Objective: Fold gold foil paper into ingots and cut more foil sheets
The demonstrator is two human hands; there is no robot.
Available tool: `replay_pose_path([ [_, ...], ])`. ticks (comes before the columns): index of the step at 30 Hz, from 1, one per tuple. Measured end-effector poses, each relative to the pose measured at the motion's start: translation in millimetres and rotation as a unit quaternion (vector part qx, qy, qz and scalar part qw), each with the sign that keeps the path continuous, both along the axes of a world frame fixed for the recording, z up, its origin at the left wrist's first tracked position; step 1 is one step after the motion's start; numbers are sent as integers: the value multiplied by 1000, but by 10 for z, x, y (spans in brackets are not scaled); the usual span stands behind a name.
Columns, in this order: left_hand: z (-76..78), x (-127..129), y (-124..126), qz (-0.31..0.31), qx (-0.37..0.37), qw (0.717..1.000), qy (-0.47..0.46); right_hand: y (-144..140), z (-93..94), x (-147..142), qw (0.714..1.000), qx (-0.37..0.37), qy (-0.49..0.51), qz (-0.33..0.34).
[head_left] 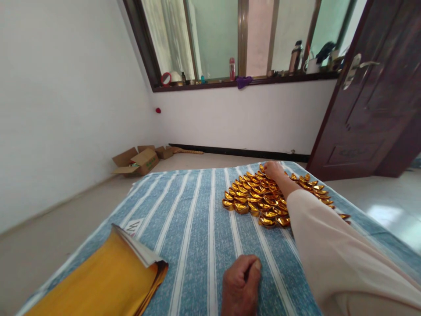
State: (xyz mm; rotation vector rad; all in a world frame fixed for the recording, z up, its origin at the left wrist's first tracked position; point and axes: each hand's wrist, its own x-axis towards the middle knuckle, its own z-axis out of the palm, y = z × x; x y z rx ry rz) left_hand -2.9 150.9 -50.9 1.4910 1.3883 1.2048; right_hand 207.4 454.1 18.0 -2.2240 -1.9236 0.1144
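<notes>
The right hand [273, 171] reaches out with its fingers curled down onto the far edge of a pile of folded gold paper ingots [259, 199]; whether it pinches one I cannot tell. The left hand [241, 283] rests near the viewer as a loose fist, thumb against forefinger, holding nothing that shows. Both sit on a blue and white striped cloth [194, 219] over a flat surface, perhaps a bed. A stack of gold foil sheets [108, 276] lies at the near left, partly cut off. Beyond are pale floor, white walls, open cardboard boxes [138, 161], a cluttered window sill [250, 81] and a dark door [371, 96]. The ingots are shiny, boat-shaped, overlapping in rows; the sleeve [335, 254] hides some
</notes>
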Motion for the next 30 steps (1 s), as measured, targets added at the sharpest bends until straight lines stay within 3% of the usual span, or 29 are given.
replay_pose_path([
  [10,14,3,-13,-7,-2,1000,0,29,-59,-1,999,7,36,-22],
  [16,74,-22,3,-24,-16,1000,4,-44,137,84,992,74,87,-61],
  [19,133,-27,12,-34,-31,999,13,-170,261,69,985,121,119,-44],
  [24,182,-22,17,-35,-31,999,17,-719,273,-206,966,166,176,88],
  [30,99,-20,76,-37,6,999,4,-1853,109,-722,919,154,246,269],
])
